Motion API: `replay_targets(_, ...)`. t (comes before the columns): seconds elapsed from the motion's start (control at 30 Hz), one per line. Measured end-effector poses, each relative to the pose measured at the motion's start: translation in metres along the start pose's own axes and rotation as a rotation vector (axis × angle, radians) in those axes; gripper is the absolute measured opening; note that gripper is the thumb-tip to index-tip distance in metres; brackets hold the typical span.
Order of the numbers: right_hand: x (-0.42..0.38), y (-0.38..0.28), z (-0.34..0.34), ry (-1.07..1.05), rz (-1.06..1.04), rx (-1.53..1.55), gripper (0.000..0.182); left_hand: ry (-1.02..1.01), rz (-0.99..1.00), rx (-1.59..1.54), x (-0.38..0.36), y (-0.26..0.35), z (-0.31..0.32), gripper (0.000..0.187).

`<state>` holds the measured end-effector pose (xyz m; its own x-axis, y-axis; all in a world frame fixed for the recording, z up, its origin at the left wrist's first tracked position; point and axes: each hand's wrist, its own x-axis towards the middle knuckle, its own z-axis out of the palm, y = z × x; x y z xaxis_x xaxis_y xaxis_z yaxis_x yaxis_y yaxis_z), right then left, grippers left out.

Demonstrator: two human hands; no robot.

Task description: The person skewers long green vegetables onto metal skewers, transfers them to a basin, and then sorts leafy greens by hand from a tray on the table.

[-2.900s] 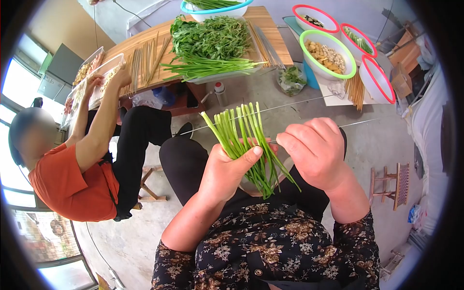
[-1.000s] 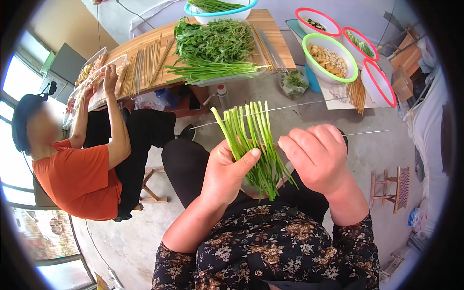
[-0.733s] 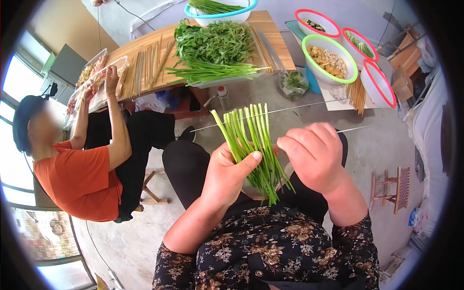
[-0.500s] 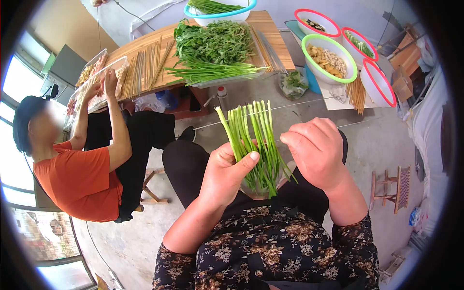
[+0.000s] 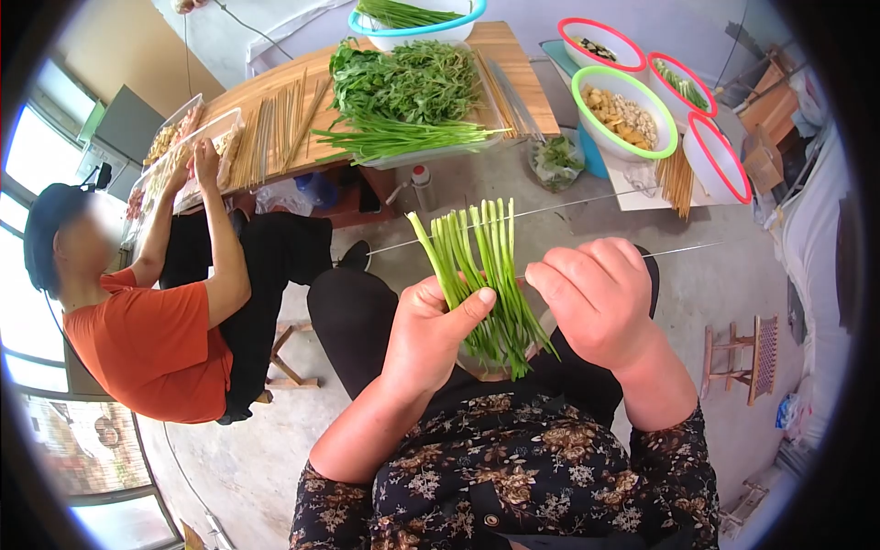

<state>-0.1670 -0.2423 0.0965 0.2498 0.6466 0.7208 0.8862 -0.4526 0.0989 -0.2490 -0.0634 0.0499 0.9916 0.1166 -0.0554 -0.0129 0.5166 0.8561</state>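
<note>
Left hand's [image 5: 423,335] fingers clamp the chives [image 5: 495,289], probably keeping them lined up; right hand's [image 5: 596,298] pinch a thin skewer [image 5: 683,249].

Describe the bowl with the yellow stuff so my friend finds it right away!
Right of the big wooden table stands a smaller, pale table. The bowl you want holds yellow chunks beside paler pieces. Its rim is bright green, while its three neighbours have red rims.
</note>
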Motion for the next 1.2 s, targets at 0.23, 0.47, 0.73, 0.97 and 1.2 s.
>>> replay_targets(0.23,0.004,0.003,0.005,0.008,-0.005,0.053,0.017,-0.011,0.021,0.025,0.002,0.004,0.001,0.018)
replay_targets(0.47,0.009,0.013,0.005,-0.009,-0.059,0.077,0.016,-0.006,-0.011,0.055,0.004,0.003,-0.002,0.019)
replay_targets(0.73,0.009,0.018,0.013,0.020,-0.109,0.084,0.016,-0.004,0.013,0.037,0.004,0.002,0.000,0.018)
replay_targets(0.97,0.010,0.017,0.021,0.015,-0.128,0.131,0.016,0.023,-0.011,0.026,0.003,-0.002,-0.003,0.015)
replay_targets(1.2,0.009,0.015,0.023,0.028,-0.144,0.116,0.020,0.030,0.000,0.035,0.004,0.000,-0.002,0.016)
